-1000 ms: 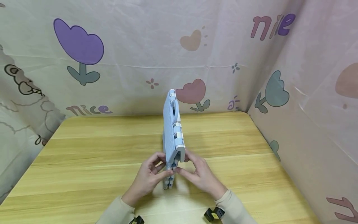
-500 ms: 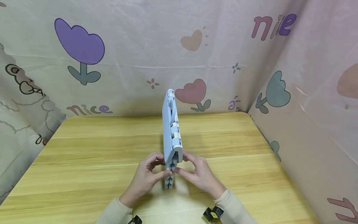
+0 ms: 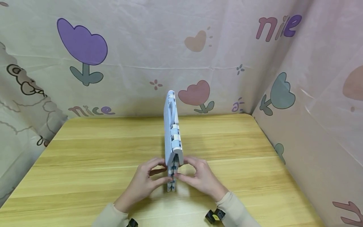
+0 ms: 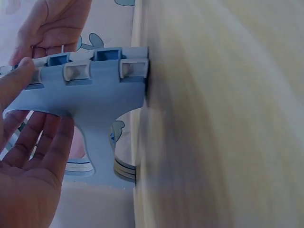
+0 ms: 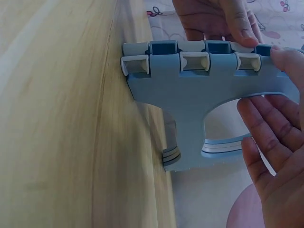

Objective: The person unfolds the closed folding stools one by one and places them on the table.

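A light blue and white folding stool stands folded and upright on the wooden table, its hinged edge towards me. My left hand holds the lower folded leg panel from the left. In the left wrist view its thumb lies on the hinge edge and its fingers are at the cutout of the blue leg panel. My right hand holds the facing leg panel from the right, thumb at the hinge edge, fingers at the cutout. The stool's far side is hidden in the head view.
The wooden table runs back to a printed curtain with flowers and letters. More curtain hangs along the left and right sides. A black wrist device sits at the right sleeve.
The stool's top has swung slightly left, so it now stands nearly in line with my view. My left hand and forearm have moved a little left and down; the right hand has shifted slightly.
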Action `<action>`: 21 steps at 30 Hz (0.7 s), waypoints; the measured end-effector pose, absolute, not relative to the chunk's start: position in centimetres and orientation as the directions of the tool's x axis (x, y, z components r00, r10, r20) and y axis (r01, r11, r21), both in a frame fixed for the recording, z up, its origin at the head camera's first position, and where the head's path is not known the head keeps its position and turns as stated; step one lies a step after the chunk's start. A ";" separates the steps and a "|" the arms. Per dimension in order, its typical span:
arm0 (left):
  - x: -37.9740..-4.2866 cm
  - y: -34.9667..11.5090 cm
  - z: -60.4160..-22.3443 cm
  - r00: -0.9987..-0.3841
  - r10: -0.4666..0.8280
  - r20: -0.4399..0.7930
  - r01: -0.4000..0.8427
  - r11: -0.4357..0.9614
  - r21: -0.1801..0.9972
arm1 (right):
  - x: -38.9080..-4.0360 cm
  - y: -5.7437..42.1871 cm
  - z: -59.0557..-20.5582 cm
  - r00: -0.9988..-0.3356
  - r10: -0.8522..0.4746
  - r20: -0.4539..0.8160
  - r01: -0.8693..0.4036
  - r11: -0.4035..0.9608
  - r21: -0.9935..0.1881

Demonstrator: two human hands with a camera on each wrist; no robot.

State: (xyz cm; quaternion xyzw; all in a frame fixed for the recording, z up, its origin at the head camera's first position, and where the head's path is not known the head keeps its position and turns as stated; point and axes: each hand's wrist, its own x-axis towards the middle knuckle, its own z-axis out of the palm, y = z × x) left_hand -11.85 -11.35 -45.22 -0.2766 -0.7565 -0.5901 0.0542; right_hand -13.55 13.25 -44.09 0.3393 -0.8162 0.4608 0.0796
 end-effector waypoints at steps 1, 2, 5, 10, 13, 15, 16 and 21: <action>-11.8 -11.4 -45.1 -0.846 0.356 0.397 0.472 0.153 0.868 | -13.6 13.2 -44.1 -0.755 -0.485 0.441 -0.629 0.346 -0.696; -11.8 -11.5 -45.0 -0.850 0.358 0.387 0.463 0.156 0.872 | -13.6 13.1 -44.0 -0.753 -0.487 0.442 -0.631 0.349 -0.693; -11.8 -11.7 -44.8 -0.860 0.360 0.363 0.443 0.170 0.881 | -13.7 13.0 -43.9 -0.747 -0.492 0.447 -0.641 0.354 -0.681; -11.9 -11.9 -44.7 -0.869 0.359 0.340 0.420 0.171 0.891 | -14.1 12.8 -43.8 -0.744 -0.503 0.440 -0.643 0.361 -0.675; -12.1 -12.1 -44.7 -0.867 0.362 0.342 0.420 0.163 0.893 | -14.3 12.8 -43.8 -0.747 -0.508 0.429 -0.637 0.362 -0.680; -12.2 -12.2 -44.7 -0.867 0.362 0.341 0.417 0.156 0.895 | -14.5 12.8 -43.8 -0.745 -0.511 0.428 -0.638 0.361 -0.680; -12.3 -12.2 -44.8 -0.867 0.361 0.344 0.419 0.153 0.895 | -14.6 12.9 -43.8 -0.748 -0.511 0.424 -0.635 0.364 -0.681; -12.7 -12.5 -44.8 -0.869 0.356 0.344 0.416 0.147 0.898 | -14.9 13.1 -43.7 -0.752 -0.500 0.429 -0.636 0.378 -0.673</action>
